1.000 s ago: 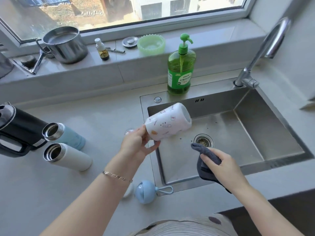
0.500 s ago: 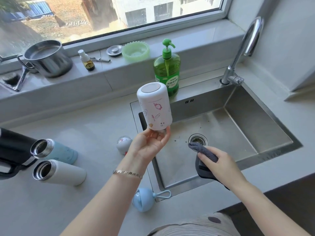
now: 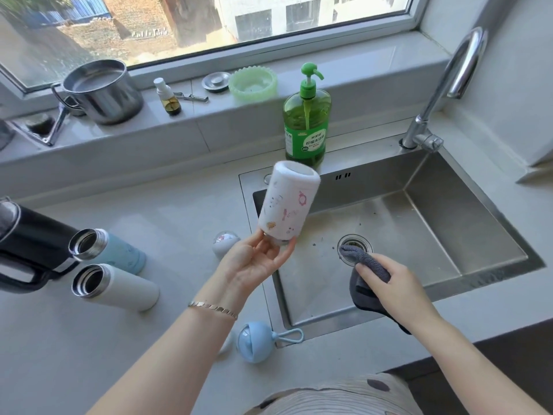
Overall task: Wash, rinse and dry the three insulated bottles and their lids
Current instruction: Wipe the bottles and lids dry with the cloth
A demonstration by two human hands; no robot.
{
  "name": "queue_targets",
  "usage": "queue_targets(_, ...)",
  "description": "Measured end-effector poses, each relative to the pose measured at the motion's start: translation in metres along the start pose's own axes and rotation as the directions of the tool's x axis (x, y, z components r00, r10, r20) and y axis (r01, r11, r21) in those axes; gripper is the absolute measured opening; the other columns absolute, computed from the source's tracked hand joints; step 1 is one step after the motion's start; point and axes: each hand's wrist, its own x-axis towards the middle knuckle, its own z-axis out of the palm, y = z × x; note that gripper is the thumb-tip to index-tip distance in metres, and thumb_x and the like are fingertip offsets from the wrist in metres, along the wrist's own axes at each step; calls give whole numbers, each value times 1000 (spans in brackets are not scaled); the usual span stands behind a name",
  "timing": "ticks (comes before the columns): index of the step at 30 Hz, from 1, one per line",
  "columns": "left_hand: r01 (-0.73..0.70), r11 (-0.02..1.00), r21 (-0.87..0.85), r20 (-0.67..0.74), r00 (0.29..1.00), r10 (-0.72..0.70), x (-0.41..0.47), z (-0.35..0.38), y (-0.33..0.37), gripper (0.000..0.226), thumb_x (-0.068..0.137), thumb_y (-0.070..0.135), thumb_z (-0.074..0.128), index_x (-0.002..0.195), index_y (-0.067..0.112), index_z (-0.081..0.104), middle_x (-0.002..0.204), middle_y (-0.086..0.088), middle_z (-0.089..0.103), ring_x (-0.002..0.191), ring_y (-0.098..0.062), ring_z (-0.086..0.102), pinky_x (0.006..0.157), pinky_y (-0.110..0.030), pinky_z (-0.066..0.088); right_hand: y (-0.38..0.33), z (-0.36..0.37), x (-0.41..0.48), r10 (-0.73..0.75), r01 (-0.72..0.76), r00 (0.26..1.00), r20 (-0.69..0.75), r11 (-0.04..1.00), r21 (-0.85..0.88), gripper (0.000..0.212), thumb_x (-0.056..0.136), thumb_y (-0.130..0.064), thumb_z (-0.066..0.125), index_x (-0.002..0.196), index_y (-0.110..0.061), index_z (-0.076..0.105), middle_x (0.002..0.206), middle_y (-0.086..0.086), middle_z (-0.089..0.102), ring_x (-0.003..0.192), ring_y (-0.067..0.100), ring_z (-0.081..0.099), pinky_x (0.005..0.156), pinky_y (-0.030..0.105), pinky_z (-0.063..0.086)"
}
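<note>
My left hand (image 3: pixel 256 263) grips the neck of a white patterned bottle (image 3: pixel 288 203) held upside down, base up, over the sink's left edge. My right hand (image 3: pixel 389 286) holds a grey cloth (image 3: pixel 363 266) above the sink (image 3: pixel 449 235) near the drain (image 3: pixel 355 242). A light blue bottle (image 3: pixel 113 250) and a white bottle (image 3: pixel 115 287) lie open-mouthed on the counter at the left. A round blue lid with a loop (image 3: pixel 257 342) lies near the sink's front corner. A white rounded lid (image 3: pixel 225 242) sits behind my left hand.
A green soap pump bottle (image 3: pixel 307 124) stands behind the sink and the tap (image 3: pixel 443 85) rises at the right. A black jug (image 3: pixel 27 244) lies at the far left. The sill holds a steel pot (image 3: pixel 103 91), a small bottle (image 3: pixel 167 97) and a green dish (image 3: pixel 253 83).
My left hand has turned the white patterned bottle from lying sideways to base up, and it now tilts slightly right. My right hand with the cloth has hardly moved.
</note>
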Motion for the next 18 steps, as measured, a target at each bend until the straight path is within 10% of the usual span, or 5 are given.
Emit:
queue_targets(6, -55, 805, 591, -235, 943, 236, -21, -30, -7, 17, 96, 8, 47, 85, 3, 58, 81, -14, 61, 76, -25, 59, 69, -47, 52, -30, 3, -7, -174, 243, 897, -406, 962, 125, 32, 91, -39, 51, 114, -18, 60, 89, -13, 64, 87, -1, 59, 72, 7, 42)
queue_targets(14, -312, 529, 789, 20, 874, 486, -56, -12, -30, 26, 96, 6, 47, 82, 7, 69, 60, 0, 65, 53, -5, 61, 59, -30, 57, -47, 77, -7, -723, 668, 680, 120, 545, -507, 44, 95, -50, 31, 123, -24, 54, 124, 9, 60, 118, 25, 49, 102, 40, 33)
queue_targets(18, -315, 526, 790, -29, 838, 545, -67, -20, -25, 27, 94, 7, 51, 75, 13, 69, 57, 2, 66, 53, -7, 63, 68, -39, 56, -56, 52, 11, -298, 301, 953, 62, 891, -339, 43, 87, -50, 31, 107, -28, 62, 101, 0, 66, 98, 23, 58, 82, 34, 45)
